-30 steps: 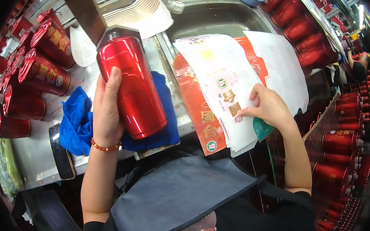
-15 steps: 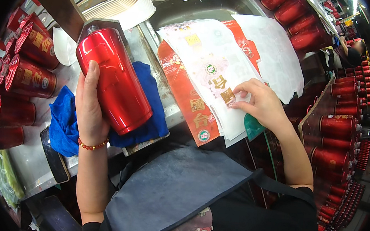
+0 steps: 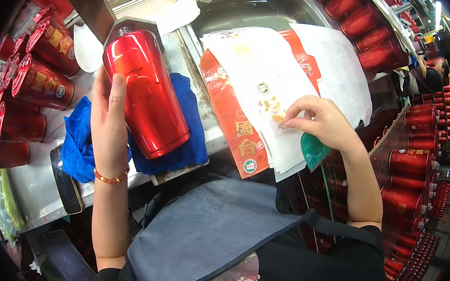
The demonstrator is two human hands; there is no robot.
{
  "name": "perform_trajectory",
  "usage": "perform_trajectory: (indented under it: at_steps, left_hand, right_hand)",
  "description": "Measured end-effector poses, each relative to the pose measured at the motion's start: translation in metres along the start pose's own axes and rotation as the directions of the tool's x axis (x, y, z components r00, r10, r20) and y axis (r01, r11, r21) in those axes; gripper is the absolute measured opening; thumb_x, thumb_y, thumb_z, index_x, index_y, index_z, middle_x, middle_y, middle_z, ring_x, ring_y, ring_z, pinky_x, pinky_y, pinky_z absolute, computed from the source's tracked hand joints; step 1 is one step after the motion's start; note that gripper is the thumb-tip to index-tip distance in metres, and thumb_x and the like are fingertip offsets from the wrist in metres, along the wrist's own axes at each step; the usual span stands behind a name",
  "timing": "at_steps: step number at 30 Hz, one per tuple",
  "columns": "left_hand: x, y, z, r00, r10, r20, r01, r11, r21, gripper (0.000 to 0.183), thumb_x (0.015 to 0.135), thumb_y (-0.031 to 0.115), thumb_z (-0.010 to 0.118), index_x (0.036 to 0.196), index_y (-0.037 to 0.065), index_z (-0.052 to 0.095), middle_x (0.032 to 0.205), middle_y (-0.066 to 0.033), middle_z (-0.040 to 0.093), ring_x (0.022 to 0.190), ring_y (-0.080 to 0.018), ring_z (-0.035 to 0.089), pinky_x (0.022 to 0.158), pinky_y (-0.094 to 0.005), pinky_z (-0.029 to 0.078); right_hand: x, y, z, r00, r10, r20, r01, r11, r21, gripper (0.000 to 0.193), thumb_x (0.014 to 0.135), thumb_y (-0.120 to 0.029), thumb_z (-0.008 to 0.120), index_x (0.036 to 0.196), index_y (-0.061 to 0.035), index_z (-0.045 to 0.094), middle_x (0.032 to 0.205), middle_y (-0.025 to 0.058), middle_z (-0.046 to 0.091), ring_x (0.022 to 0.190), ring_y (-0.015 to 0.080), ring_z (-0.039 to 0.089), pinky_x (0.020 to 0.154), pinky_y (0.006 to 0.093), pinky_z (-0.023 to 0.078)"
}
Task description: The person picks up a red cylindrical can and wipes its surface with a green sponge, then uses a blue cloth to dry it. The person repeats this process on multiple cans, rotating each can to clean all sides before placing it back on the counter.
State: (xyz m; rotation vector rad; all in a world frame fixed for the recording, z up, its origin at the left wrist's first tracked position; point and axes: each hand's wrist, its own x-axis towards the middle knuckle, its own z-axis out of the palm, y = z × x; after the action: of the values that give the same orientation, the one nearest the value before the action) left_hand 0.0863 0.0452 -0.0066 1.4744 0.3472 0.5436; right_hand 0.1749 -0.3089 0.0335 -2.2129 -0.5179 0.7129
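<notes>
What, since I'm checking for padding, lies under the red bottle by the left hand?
A blue cloth shows beside the red bottle, at its right and base. The bottle covers whatever lies directly beneath; contact is unclear.

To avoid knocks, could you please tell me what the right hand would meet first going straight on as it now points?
Probably the red bottle, if the right hand passes above the white sheet, red sheet and blue cloth between; depth is unclear.
</notes>
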Motion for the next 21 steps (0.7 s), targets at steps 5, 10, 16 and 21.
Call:
perform_trajectory:
  at_steps: [5,10,16,21]
  left_hand:
    - [-0.032,0.031,-0.004,0.796,0.577,0.185,-0.604,0.731,0.318,0.052,0.098,0.013,0.063,0.144,-0.005,0.047,0.138,-0.0166,0.060,0.127,-0.0273,0.056,0.108,-0.0395,0.044]
    - [-0.035,0.074,0.044,0.599,0.475,0.645,-0.776,0.543,0.320,0.047,0.084,0.024,0.080,0.126,0.007,0.069,0.134,-0.0156,0.063,0.117,-0.0322,0.057,0.103,-0.0407,0.043]
    - [0.023,0.080,0.092,0.476,0.233,0.848,-0.137,0.972,-0.190,0.048,0.103,0.039,0.061,0.134,0.001,0.062,0.129,-0.0148,0.065,0.123,-0.0229,0.059,0.105,-0.0359,0.046]
    - [0.017,0.062,0.112,-0.032,0.122,0.992,0.119,0.986,-0.117,0.053,0.098,0.044,0.069,0.126,-0.001,0.067,0.113,-0.0090,0.072,0.107,-0.0132,0.063,0.096,-0.0295,0.050]
  right_hand:
    - [0.006,-0.018,-0.014,0.992,-0.010,0.123,-0.045,0.897,0.441,0.008,0.094,-0.007,0.071,0.097,-0.0001,0.069,0.094,0.0059,0.073,0.087,0.0092,0.067,0.077,0.0230,0.050]
    - [0.008,-0.052,-0.022,0.976,-0.084,0.199,-0.018,0.887,0.462,0.007,0.093,-0.003,0.071,0.098,-0.0016,0.067,0.096,0.0082,0.074,0.080,0.0065,0.066,0.060,0.0185,0.048]
    - [-0.006,-0.111,-0.052,0.835,-0.318,0.450,0.256,0.947,0.194,0.008,0.088,-0.005,0.076,0.095,-0.0024,0.072,0.094,0.0009,0.074,0.076,0.0036,0.063,0.066,0.0203,0.048]
    - [-0.001,-0.133,-0.068,0.610,-0.490,0.623,0.508,0.845,0.168,0.015,0.086,-0.006,0.077,0.100,-0.0057,0.074,0.093,-0.0003,0.075,0.071,0.0081,0.063,0.060,0.0228,0.047]
